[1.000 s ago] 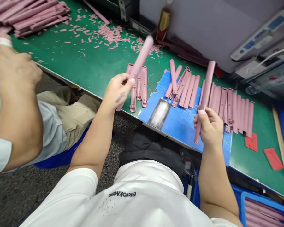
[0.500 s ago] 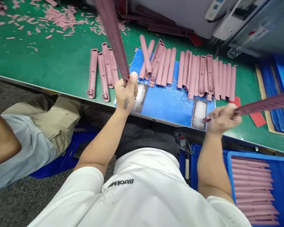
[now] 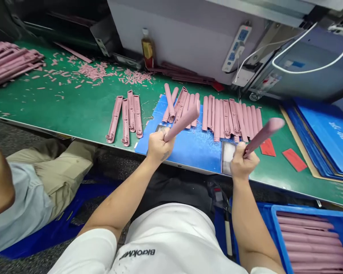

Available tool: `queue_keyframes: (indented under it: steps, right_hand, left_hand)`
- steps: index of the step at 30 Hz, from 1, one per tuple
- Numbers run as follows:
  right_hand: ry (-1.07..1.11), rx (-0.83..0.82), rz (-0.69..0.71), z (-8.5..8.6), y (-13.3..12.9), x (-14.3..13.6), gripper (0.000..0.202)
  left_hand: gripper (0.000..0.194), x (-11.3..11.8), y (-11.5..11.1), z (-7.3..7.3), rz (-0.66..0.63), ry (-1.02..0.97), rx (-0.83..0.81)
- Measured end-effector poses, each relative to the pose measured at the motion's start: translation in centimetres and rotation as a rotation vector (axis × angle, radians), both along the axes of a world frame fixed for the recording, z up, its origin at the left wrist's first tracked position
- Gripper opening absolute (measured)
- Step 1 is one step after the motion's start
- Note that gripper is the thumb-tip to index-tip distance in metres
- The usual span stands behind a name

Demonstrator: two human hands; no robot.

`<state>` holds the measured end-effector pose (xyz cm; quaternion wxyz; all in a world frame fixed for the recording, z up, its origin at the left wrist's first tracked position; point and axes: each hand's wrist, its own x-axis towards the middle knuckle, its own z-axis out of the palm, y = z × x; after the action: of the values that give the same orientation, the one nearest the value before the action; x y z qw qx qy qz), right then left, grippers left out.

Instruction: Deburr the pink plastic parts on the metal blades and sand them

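Observation:
My left hand is closed around the lower end of a long pink plastic shell. That shell is raised off the table and leans up to the right, its smooth rounded side showing. Over the right end of the blue mat, my right hand grips a second pink shell, also tilted up to the right. Behind my hands lies a row of similar shells, some with the hollow side up. Several more hollow-side-up shells rest left of the mat.
Pink scraps litter the green table, with a shell pile at far left. A bottle stands behind. Red pieces and blue sheets lie right. A blue bin holds shells. A co-worker's arm is left.
The left shell has swung from leaning up-left to leaning up-right. The right one has turned from pointing right to pointing upward, and my right hand has moved left. My view has tilted up.

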<state>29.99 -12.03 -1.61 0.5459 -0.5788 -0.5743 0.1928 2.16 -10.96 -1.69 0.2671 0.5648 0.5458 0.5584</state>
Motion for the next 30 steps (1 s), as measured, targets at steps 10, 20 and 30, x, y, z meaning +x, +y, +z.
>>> queue_keyframes:
  steps: [10,20,30]
  right_hand:
    - [-0.069,0.140,-0.043,-1.0,0.6,-1.1,0.082]
    - [0.414,0.228,-0.183,-0.6,1.5,3.0,0.069]
    - [0.426,0.268,-0.101,-0.2,-0.1,1.9,0.048]
  left_hand:
    - [0.061,0.2,-0.1,-0.2,-0.126,-0.067,0.001]
    - [0.078,-4.2,3.4,-2.5,0.199,-0.496,0.213]
    - [0.072,-3.3,1.6,-1.2,0.123,-0.499,0.158]
